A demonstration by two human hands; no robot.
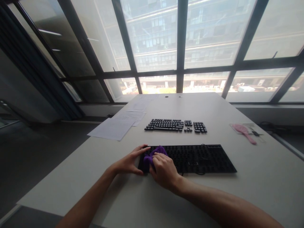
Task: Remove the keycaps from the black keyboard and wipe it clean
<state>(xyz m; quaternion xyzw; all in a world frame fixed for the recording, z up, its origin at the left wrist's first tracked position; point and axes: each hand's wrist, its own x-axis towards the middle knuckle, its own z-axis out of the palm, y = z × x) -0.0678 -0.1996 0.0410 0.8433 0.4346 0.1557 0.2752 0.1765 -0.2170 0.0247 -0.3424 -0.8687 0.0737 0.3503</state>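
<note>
A black keyboard base (204, 160) with its keycaps off lies flat on the white table in front of me. My left hand (129, 161) grips its left end, thumb at the near edge and fingers at the far edge. Bunched in my right hand (163, 167) is a purple cloth (156, 152), pressed against the left part of the base. The fingers are closed round the cloth and hide part of it. Beyond the base, the loose black keycaps (166, 125) lie in keyboard order, grouped in separate blocks.
White paper sheets (114, 126) lie along the left side of the table (237, 196). On the right are a pink hairbrush (243, 131) and a small dark tool (256, 133) on a clear bag. Large windows (152, 41) stand behind the table's far end.
</note>
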